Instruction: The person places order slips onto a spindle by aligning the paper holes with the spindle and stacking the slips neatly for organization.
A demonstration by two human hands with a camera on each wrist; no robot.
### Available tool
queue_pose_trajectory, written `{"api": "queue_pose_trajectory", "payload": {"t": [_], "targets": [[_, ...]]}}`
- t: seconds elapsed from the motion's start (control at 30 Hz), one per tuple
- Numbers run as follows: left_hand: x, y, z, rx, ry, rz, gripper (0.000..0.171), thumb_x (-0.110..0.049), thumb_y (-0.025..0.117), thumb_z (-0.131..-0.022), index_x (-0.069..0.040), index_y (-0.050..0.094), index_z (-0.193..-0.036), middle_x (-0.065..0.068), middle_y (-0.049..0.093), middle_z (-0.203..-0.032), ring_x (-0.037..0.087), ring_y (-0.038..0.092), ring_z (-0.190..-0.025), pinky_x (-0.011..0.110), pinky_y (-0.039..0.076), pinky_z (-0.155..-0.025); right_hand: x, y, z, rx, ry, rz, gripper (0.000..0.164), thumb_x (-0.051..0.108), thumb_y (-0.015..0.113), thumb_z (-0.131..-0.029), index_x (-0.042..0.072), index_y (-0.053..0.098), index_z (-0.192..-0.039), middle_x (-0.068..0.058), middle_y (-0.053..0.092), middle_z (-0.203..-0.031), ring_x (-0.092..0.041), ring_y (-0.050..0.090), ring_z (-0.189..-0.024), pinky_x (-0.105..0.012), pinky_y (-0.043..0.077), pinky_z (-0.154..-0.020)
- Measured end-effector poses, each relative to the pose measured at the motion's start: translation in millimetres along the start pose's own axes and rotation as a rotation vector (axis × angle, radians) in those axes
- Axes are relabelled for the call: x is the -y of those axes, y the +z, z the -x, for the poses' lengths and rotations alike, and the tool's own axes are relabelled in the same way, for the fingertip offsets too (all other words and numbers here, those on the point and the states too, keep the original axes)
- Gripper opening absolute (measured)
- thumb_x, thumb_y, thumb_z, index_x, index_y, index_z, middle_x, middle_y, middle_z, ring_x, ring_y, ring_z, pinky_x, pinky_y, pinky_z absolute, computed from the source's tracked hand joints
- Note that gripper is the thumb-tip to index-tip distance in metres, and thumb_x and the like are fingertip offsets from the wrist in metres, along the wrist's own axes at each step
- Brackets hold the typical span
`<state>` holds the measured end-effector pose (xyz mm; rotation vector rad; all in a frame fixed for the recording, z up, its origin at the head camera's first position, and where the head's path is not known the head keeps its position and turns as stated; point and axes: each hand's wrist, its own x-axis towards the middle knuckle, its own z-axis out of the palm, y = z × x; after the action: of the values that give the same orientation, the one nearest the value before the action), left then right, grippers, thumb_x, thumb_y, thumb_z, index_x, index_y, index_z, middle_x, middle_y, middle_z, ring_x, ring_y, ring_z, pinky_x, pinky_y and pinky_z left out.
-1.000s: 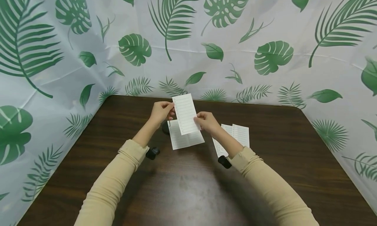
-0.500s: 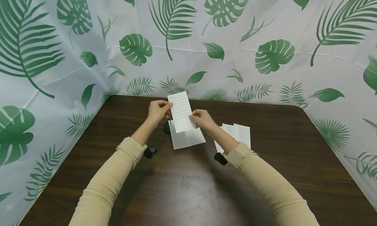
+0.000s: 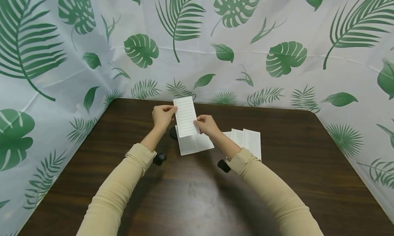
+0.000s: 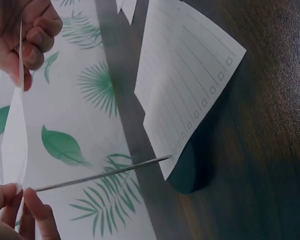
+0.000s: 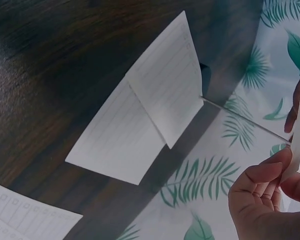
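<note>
A lined white paper slip with small checkboxes is held up above the table. My left hand pinches its left edge, and my right hand pinches the right edge lower down. Below stands a bill spike, its thin metal rod rising from a round dark base. Overlapping slips lie pierced on the rod, close to the base. In the left wrist view the rod's upper end reaches the left fingertips at the held slip. Seen from the head, the slip covers the rod.
Several loose lined slips overlap on the dark wooden table to the right, partly behind my right forearm. Black wrist cameras hang under both sleeves. A leaf-print curtain stands behind the table's far edge.
Both hands have shifted a little to the left with the slip, which now stands slightly more upright. The rod, seen earlier below my left hand, is now hidden in the head view.
</note>
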<state>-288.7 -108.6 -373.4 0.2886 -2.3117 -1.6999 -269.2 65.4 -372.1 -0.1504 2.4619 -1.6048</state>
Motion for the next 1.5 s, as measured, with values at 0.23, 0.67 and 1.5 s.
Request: {"api": "queue_pose_trajectory", "payload": {"t": [0.23, 0.67, 1.5], "targets": [[-0.9, 0.0, 0.1, -0.020, 0.028, 0.008, 0.020, -0.018, 0.069, -0.086, 0.000, 0.074, -0.094, 0.017, 0.072, -0.095, 0.000, 0.051, -0.040, 0.018, 0.053, -0.047, -0.3, 3.9, 0.5, -0.008, 0.010, -0.032, 0.021, 0.006, 0.050, -0.095, -0.011, 0.058, -0.102, 0.003, 0.050, -0.062, -0.008, 0.043, -0.052, -0.020, 0.046, -0.052], [4.4, 0.7, -0.6, -0.007, 0.017, 0.023, 0.022, -0.019, 0.068, -0.086, 0.000, 0.074, -0.096, 0.018, 0.071, -0.095, 0.004, 0.055, -0.043, 0.031, 0.060, -0.058, -2.7, 3.4, -2.4, 0.019, 0.018, -0.040, 0.022, 0.008, 0.049, -0.096, -0.010, 0.058, -0.103, 0.001, 0.052, -0.067, -0.008, 0.044, -0.055, -0.018, 0.044, -0.051], [10.3, 3.1, -4.3, 0.037, -0.040, 0.109, 0.024, -0.017, 0.066, -0.087, 0.004, 0.071, -0.099, 0.019, 0.068, -0.095, 0.004, 0.056, -0.058, 0.029, 0.060, -0.060, -6.6, 3.3, -8.6, 0.021, 0.076, -0.035, 0.021, 0.011, 0.050, -0.096, -0.007, 0.060, -0.100, 0.000, 0.050, -0.072, -0.009, 0.044, -0.058, -0.024, 0.049, -0.057]]}}
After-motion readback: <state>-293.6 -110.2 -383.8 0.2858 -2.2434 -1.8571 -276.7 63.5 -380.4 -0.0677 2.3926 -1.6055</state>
